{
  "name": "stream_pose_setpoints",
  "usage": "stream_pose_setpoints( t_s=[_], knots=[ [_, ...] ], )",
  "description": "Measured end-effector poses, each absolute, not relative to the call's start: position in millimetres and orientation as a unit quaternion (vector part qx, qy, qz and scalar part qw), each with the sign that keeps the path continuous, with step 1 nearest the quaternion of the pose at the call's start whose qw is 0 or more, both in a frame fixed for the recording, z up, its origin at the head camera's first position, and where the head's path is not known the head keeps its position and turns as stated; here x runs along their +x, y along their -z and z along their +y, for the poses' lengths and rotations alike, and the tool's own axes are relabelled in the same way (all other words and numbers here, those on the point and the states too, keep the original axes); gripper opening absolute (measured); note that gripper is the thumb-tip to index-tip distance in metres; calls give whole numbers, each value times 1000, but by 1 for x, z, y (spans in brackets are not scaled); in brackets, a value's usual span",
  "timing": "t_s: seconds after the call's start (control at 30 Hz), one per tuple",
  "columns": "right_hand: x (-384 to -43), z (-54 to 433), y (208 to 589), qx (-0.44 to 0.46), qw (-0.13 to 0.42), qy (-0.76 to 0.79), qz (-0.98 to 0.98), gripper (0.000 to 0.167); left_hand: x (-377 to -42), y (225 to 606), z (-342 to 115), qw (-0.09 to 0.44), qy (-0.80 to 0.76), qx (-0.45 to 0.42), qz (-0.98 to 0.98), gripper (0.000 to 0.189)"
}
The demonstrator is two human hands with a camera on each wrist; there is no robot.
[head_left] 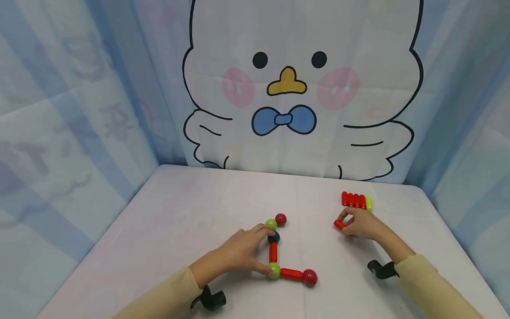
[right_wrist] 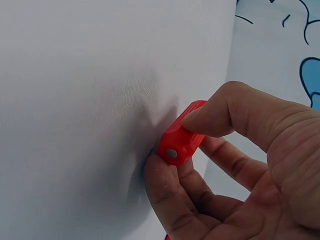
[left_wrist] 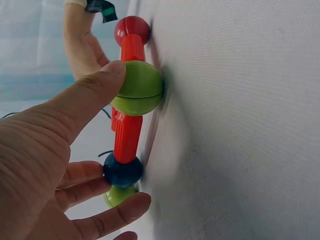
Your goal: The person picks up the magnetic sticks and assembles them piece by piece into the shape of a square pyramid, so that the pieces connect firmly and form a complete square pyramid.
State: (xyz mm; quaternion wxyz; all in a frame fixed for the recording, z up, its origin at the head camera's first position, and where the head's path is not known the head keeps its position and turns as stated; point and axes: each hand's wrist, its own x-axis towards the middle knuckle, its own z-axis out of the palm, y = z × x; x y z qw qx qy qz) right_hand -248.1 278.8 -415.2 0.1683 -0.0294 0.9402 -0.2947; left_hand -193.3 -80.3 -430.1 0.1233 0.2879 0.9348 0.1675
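Note:
Two red magnetic rods form an L on the table. One rod (head_left: 273, 253) joins a blue ball (head_left: 275, 238) to a green ball (head_left: 273, 270); the other rod (head_left: 292, 274) runs from the green ball to a red ball (head_left: 310, 278). My left hand (head_left: 239, 252) holds this build, thumb on the green corner ball (left_wrist: 142, 82) and two fingers against the blue ball (left_wrist: 123, 172). To the right, my right hand (head_left: 362, 224) pinches a loose red magnetic rod (right_wrist: 184, 134) between thumb and fingers, its grey metal end showing, low over the table.
Beyond the blue ball are another green ball (head_left: 271, 223) and a dark red ball (head_left: 280, 219). A row of several red rods (head_left: 353, 200) with one yellow-green rod (head_left: 369, 203) lies behind my right hand. A printed curtain (head_left: 287, 146) hangs at the table's back edge.

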Motion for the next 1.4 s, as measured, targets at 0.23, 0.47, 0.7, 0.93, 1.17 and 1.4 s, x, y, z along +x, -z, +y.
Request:
stream_pose_setpoints(
  t_s=[0.23,0.47,0.7,0.93,1.17,1.4],
  knots=[
    [-245,270,415,-49,179,292,938,33,-193,431,-80,126,-169,284,936,93],
    [-243,259,412,-54,186,290,937,33,-193,432,-79,127,-175,283,934,92],
    [-241,253,410,-61,191,290,936,31,-192,433,-80,125,-175,286,934,92],
    [-240,249,407,-67,196,286,936,32,-192,432,-79,128,-174,284,934,92],
    [-239,245,408,-69,197,282,936,31,-193,430,-78,129,-169,289,934,91],
    [-239,244,408,-68,206,284,934,33,-193,429,-78,129,-168,289,934,91]
  ],
)
